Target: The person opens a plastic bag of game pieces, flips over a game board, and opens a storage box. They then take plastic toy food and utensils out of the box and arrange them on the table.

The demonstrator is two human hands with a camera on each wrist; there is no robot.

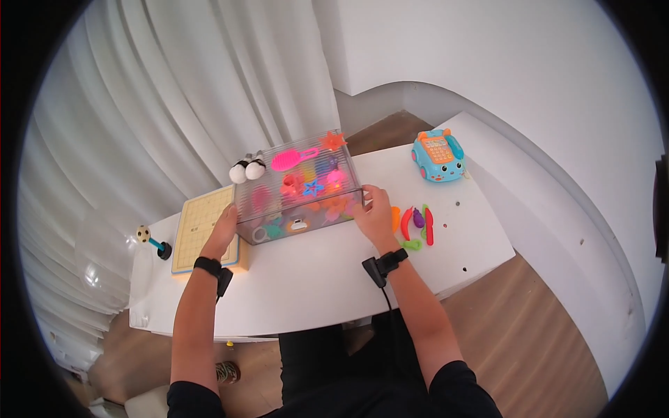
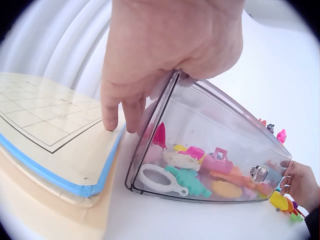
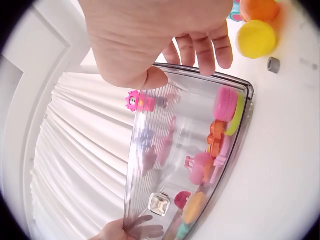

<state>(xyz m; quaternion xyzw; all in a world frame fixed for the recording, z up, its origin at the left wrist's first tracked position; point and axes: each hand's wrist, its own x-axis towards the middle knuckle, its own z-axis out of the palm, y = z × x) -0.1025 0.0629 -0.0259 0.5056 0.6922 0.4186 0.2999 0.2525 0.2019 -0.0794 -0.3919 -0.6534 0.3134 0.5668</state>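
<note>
A clear box (image 1: 296,221) full of colourful toys stands on the white table, a silver latch on its front. At its left side my left hand (image 1: 221,233) grips the edge, fingers down the side wall; the left wrist view shows this hand (image 2: 172,45) over the box's corner (image 2: 200,115). On the opposite side my right hand (image 1: 376,216) holds the box, its thumb over the top edge in the right wrist view, where the hand (image 3: 160,40) covers part of the rim. On the ribbed lid lie a pink brush (image 1: 286,160), a blue star (image 1: 312,188) and an orange star-shaped piece (image 1: 333,141).
A beige board box (image 1: 202,230) stands close to the box's left side. Two white plush pieces (image 1: 248,168) sit at the lid's back left corner. Right of the box are toy vegetables (image 1: 419,219) and a blue toy phone (image 1: 439,157). A football-topped stick (image 1: 152,240) stands far left.
</note>
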